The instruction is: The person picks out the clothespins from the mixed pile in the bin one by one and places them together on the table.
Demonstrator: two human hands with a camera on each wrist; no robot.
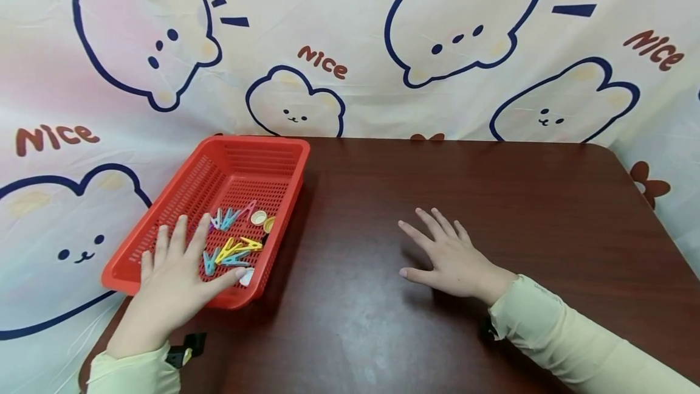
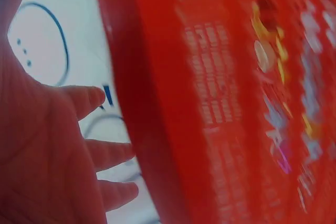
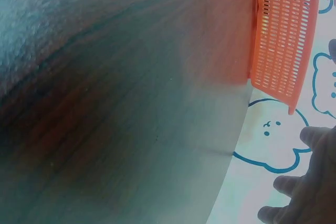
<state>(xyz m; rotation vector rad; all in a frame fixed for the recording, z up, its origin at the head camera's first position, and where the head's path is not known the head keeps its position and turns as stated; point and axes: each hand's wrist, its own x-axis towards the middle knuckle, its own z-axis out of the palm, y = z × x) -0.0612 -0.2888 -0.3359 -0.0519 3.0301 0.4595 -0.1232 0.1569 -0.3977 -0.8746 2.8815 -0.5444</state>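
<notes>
A red plastic basket (image 1: 235, 303) with slotted walls stands at the left of the table. Inside lie several clothespins (image 1: 229, 251) in yellow, blue and pink, along with a few round caps (image 1: 259, 217). My left hand (image 1: 177, 278) is spread over the basket's near left corner, fingers straight and thumb reaching toward a white piece (image 1: 247, 276); it grips nothing. In the left wrist view the fingers overlap the side of the basket (image 2: 152, 103). Over the table to the right, my right hand (image 1: 451, 260) has its fingers spread and holds nothing.
The dark brown table (image 1: 372, 211) has a rounded far right corner. Behind it and at the left hangs a pale cloth (image 1: 361, 23) printed with cartoon bears and lettering. A black strap (image 1: 186, 348) shows at the left wrist.
</notes>
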